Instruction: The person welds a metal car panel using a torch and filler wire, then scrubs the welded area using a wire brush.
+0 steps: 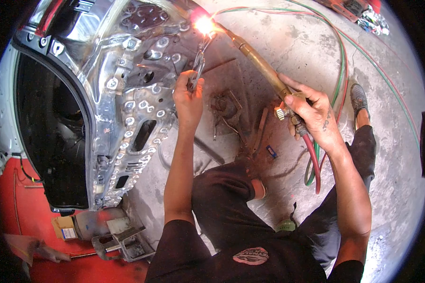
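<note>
My right hand (316, 115) is wrapped round the handle of a brass gas torch (262, 66), close to its valve knob (280, 114). The torch slants up and to the left, its tip burning with a glaring orange-white flame (204, 24). In my left hand (189, 94) is a pair of metal pliers (200, 61), pointing up with the jaws near the flame. Glare hides the jaw ends and whatever they may grip. Flame and pliers are at the upper right edge of a bare metal car body panel (144, 104) dotted with spot welds.
Red and green hoses (337, 37) run from the torch over the grey concrete floor (392, 155). Left stands a dark car window (56, 132); below it lie a metal bracket (127, 236) and a small cardboard box (63, 227). A blue item (271, 151) lies between my legs.
</note>
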`<state>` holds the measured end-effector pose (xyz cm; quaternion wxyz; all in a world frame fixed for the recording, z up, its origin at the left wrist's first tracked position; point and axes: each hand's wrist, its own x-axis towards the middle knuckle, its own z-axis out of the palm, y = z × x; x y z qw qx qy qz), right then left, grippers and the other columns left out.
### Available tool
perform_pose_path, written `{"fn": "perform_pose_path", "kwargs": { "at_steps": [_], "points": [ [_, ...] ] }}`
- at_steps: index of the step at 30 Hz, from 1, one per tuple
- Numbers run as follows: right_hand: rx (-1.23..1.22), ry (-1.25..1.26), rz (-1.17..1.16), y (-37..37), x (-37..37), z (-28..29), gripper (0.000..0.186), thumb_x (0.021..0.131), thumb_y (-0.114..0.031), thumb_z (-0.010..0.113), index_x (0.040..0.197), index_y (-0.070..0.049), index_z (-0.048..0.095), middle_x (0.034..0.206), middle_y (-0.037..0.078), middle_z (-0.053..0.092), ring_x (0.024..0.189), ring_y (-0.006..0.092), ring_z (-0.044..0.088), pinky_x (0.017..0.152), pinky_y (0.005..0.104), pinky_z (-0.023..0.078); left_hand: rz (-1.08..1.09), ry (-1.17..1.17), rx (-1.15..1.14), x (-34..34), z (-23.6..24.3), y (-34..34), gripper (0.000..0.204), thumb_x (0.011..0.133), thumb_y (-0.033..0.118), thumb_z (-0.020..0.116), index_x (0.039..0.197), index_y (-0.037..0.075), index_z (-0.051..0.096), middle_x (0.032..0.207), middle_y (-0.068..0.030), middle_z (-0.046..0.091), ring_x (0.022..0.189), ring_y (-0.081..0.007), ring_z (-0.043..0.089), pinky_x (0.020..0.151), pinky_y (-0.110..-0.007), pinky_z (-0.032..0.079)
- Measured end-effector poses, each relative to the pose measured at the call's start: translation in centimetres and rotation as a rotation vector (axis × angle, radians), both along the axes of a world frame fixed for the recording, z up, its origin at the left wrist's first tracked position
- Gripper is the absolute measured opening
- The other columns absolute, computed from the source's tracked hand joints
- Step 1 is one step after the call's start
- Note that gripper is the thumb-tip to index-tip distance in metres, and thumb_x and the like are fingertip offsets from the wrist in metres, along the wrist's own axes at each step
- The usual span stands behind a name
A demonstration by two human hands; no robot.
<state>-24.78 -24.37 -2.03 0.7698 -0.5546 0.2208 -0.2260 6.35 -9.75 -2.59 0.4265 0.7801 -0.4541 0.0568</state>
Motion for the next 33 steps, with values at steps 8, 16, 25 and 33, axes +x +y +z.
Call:
{"fn": "perform_pose_path", "kwargs": {
  "at_steps": [8,16,25,33],
  "points": [
    [0.011,-0.007,0.001,-0.06,0.11,-0.13,0.055,0.100,-0.024,0.066,0.150,-0.001,0.056,0.092,0.009,0.071,0.055,0.0128,0.065,0.048,0.0282,0.052,-0.018,0.008,-0.006,-0.07,0.13,-0.11,0.020,0.092,-0.001,0.074,0.110,0.000,0.064,0.090,-0.0089,0.063,0.078,-0.0184,0.056,0.072,-0.032,0.048],
    [0.004,-0.005,-0.006,-0.06,0.05,0.04,0.054,0.101,-0.023,0.066,0.149,-0.002,0.056,0.092,0.009,0.071,0.055,0.0129,0.065,0.048,0.0283,0.053,-0.020,0.028,-0.027,-0.10,0.18,-0.28,0.019,0.093,-0.001,0.074,0.109,0.000,0.064,0.090,-0.0066,0.061,0.078,-0.0147,0.054,0.072,-0.030,0.047],
    [0.000,0.001,-0.018,-0.07,0.01,0.23,0.054,0.100,-0.024,0.066,0.149,-0.003,0.056,0.094,0.010,0.073,0.055,0.0126,0.065,0.047,0.0271,0.053,-0.012,0.044,-0.038,-0.02,0.07,-0.38,0.019,0.093,0.000,0.074,0.109,0.001,0.065,0.088,-0.0061,0.060,0.076,-0.0148,0.053,0.070,-0.030,0.047],
    [0.004,0.001,0.002,-0.20,0.03,0.08,0.054,0.100,-0.023,0.066,0.149,-0.003,0.056,0.093,0.010,0.073,0.055,0.0121,0.065,0.047,0.0271,0.053,-0.009,0.011,-0.026,0.22,-0.19,-0.38,0.019,0.093,0.001,0.074,0.108,0.001,0.065,0.086,-0.0070,0.060,0.075,-0.0159,0.053,0.068,-0.031,0.046]
  ]
}}
